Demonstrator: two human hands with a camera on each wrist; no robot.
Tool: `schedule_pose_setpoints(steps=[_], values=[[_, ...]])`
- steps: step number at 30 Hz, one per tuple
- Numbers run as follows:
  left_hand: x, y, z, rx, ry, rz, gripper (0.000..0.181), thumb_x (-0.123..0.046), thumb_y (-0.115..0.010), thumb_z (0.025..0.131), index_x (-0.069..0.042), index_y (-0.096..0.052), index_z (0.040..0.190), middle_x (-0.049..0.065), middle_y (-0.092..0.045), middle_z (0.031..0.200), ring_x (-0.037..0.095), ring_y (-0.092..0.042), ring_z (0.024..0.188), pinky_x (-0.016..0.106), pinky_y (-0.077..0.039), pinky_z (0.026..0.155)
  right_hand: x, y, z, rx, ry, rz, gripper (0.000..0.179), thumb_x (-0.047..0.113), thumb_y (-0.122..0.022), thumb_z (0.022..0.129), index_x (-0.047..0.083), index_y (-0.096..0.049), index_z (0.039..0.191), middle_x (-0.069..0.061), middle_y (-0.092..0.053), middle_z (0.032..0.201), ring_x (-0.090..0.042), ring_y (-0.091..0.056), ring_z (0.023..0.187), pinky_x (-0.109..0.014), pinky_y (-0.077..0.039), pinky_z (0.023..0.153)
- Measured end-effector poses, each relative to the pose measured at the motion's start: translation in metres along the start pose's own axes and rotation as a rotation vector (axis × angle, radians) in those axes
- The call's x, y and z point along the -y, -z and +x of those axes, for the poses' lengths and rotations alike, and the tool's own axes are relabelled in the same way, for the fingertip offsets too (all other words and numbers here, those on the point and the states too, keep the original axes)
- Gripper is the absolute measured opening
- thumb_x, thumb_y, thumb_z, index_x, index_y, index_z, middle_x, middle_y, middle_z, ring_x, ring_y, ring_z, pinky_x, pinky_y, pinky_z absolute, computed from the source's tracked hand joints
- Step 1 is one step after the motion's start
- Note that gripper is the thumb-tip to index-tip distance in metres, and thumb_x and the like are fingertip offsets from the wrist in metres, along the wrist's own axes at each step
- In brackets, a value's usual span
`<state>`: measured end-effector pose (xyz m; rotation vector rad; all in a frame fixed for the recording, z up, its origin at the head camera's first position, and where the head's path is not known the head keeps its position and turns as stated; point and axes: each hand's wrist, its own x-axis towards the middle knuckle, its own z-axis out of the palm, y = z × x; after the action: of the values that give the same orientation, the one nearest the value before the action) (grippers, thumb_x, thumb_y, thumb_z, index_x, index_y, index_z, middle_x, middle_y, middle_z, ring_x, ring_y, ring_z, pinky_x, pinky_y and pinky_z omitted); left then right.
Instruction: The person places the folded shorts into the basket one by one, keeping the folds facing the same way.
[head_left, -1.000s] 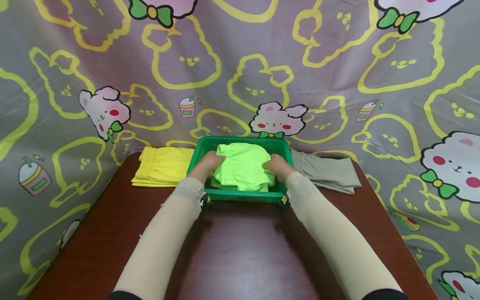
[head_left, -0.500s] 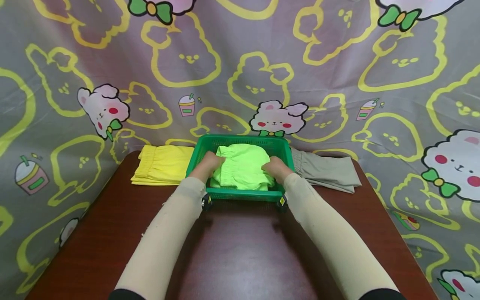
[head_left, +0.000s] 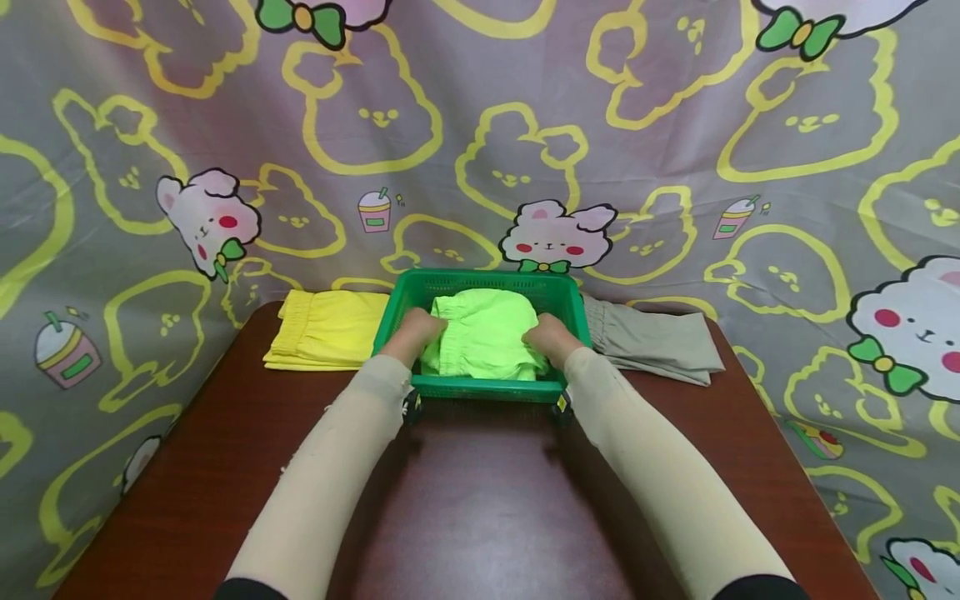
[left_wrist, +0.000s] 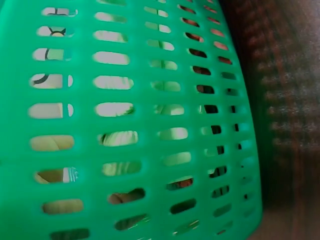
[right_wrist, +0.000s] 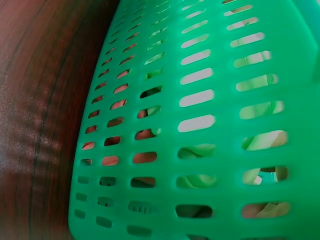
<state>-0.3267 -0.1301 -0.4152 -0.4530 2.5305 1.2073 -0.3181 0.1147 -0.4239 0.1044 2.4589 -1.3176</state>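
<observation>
Folded neon-green pants [head_left: 487, 333] with a gathered elastic waistband lie inside a green plastic basket [head_left: 491, 389] at the back of the table. My left hand [head_left: 420, 329] reaches over the basket's left rim and grips the left edge of the pants. On the other side my right hand [head_left: 553, 337] holds their right edge. Most fingertips are hidden by the cloth and the hands themselves. Both wrist views face the slotted basket wall [left_wrist: 150, 150], and bits of hand and green cloth show through the slots of the right wrist view's basket wall [right_wrist: 165, 170].
Folded yellow pants [head_left: 330, 331] lie left of the basket, and folded grey pants [head_left: 660, 342] lie to its right. The dark brown table [head_left: 480, 500] stretches toward me. A patterned curtain [head_left: 465, 108] hangs close behind the basket.
The neon-green pants have settled slightly lower in the basket, with both hands still at their sides. The basket and the other garments stay in place.
</observation>
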Motion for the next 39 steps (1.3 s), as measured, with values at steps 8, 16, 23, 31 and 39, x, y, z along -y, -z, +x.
schedule_pose_setpoints(steps=[8,16,23,31,39], values=[[0.002,0.0,0.001,0.021,-0.02,0.061,0.061,-0.03,-0.054,0.106,0.007,-0.038,0.151,0.025,-0.041,0.156,0.038,-0.048,0.138,0.048,-0.047,0.109,0.0,0.001,-0.001,-0.001,0.013,-0.071,0.061,0.004,-0.049,0.099,-0.005,-0.028,0.156,-0.023,-0.038,0.154,-0.032,-0.045,0.115,-0.039,-0.043,0.091],[0.005,-0.001,0.004,0.025,-0.04,0.156,0.056,-0.027,-0.051,0.106,0.01,-0.044,0.147,0.026,-0.048,0.149,0.037,-0.054,0.129,0.045,-0.05,0.103,0.0,0.001,0.0,-0.002,0.026,-0.197,0.042,0.002,-0.047,0.096,-0.007,-0.045,0.137,-0.022,-0.049,0.129,-0.028,-0.042,0.087,-0.034,-0.037,0.068],[0.005,0.003,-0.004,0.067,-0.073,0.159,0.047,-0.022,-0.049,0.105,0.009,-0.05,0.14,0.023,-0.053,0.139,0.027,-0.052,0.095,0.039,-0.047,0.083,0.002,0.003,-0.006,-0.013,0.045,-0.244,0.043,0.004,-0.049,0.098,-0.008,-0.044,0.139,-0.021,-0.05,0.129,-0.03,-0.047,0.093,-0.034,-0.04,0.073],[0.007,0.005,0.004,0.066,-0.037,0.13,0.046,-0.024,-0.049,0.106,0.007,-0.046,0.14,0.022,-0.048,0.142,0.016,-0.036,0.066,0.035,-0.042,0.072,0.002,0.001,-0.011,-0.027,0.059,-0.246,0.048,0.008,-0.049,0.099,-0.006,-0.041,0.145,-0.022,-0.05,0.137,-0.031,-0.048,0.101,-0.038,-0.041,0.083],[0.003,0.004,-0.008,0.053,-0.065,0.114,0.01,-0.01,-0.047,0.095,-0.005,-0.044,0.086,0.012,-0.043,0.087,0.017,-0.023,0.057,0.032,-0.03,0.055,-0.002,-0.001,-0.006,-0.088,0.073,-0.331,0.046,0.006,-0.05,0.097,-0.005,-0.044,0.141,-0.021,-0.055,0.129,-0.031,-0.05,0.096,-0.037,-0.043,0.081]])
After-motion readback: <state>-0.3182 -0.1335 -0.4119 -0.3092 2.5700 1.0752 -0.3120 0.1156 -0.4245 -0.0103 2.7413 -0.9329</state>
